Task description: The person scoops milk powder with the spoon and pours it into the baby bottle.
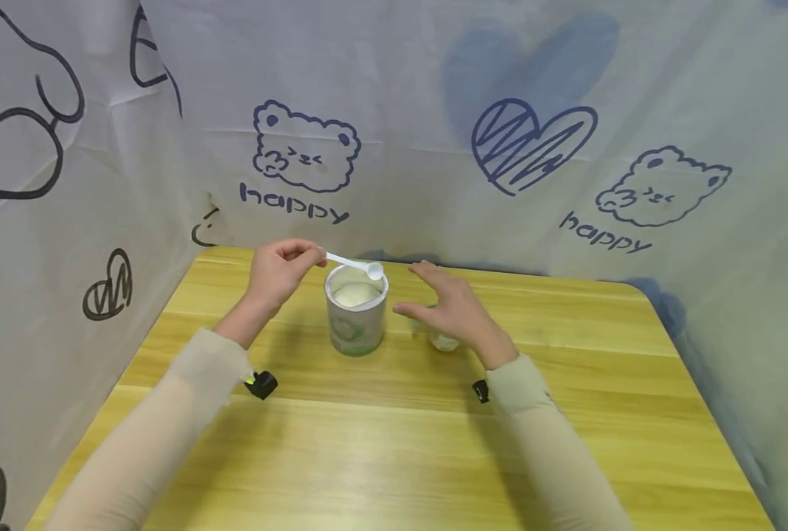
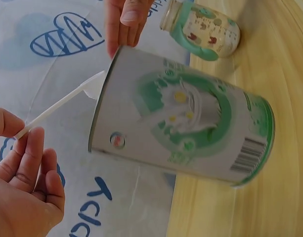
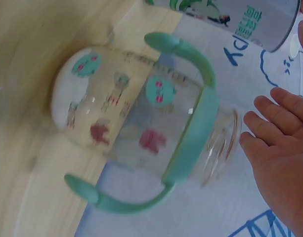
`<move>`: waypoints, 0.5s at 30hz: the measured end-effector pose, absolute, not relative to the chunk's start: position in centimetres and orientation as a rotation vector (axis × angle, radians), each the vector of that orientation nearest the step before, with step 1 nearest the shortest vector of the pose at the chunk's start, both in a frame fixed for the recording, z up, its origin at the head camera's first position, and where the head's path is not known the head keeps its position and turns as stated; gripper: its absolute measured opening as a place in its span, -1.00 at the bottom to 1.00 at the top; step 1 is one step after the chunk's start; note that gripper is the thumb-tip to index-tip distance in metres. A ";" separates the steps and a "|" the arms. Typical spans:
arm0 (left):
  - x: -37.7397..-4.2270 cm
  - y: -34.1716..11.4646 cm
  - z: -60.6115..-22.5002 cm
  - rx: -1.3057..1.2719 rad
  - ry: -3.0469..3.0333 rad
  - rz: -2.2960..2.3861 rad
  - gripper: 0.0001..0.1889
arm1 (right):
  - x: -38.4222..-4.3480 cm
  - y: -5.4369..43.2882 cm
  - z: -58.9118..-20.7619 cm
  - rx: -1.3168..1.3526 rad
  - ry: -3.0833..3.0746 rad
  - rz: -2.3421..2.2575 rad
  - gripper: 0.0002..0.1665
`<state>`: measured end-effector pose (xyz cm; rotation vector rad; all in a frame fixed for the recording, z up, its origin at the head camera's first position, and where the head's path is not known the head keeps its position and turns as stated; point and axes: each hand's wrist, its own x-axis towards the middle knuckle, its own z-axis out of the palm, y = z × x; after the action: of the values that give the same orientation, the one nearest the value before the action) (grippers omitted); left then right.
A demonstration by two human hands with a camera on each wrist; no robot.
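My left hand [image 1: 276,274] pinches a white scoop [image 1: 347,261] by the end of its handle. The scoop's bowl is over the open top of a milk powder can [image 1: 356,335], and pale powder [image 1: 357,295] shows inside. To the right of the can stands a clear baby bottle [image 3: 126,111] with a green two-handled ring, an uncovered mouth and white at its base. My right hand [image 1: 456,308] has its fingers spread around the bottle's upper end and holds nothing. In the head view this hand hides most of the bottle.
Everything stands on a wooden table [image 1: 380,457] near its back edge. A pale cloth [image 1: 407,169] with drawn bears and hearts hangs close behind and at the left. Small black devices [image 1: 261,384] are at both wrists.
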<state>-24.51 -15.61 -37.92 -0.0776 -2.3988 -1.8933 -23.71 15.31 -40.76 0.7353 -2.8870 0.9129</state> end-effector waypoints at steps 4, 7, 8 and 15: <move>-24.5 -16.2 -38.0 -0.074 -2.378 -1.882 -0.73 | -24.0 14.5 -40.7 0.756 -2.870 0.911 0.05; -24.4 -16.6 -38.2 -0.088 -2.385 -1.824 -0.74 | -24.1 13.9 -40.8 0.762 -2.864 0.896 0.05; -24.3 -16.7 -38.3 -0.091 -2.394 -1.799 -0.74 | -24.0 13.7 -40.9 0.764 -2.868 0.890 0.05; -23.8 -17.3 -39.1 -0.084 -2.458 -1.652 -0.76 | -23.8 12.5 -41.4 0.801 -2.883 0.873 0.07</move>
<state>-23.81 -17.26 -39.06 -0.0836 -2.4578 -1.6523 -23.79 12.52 -41.35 0.8015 -2.8831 0.8728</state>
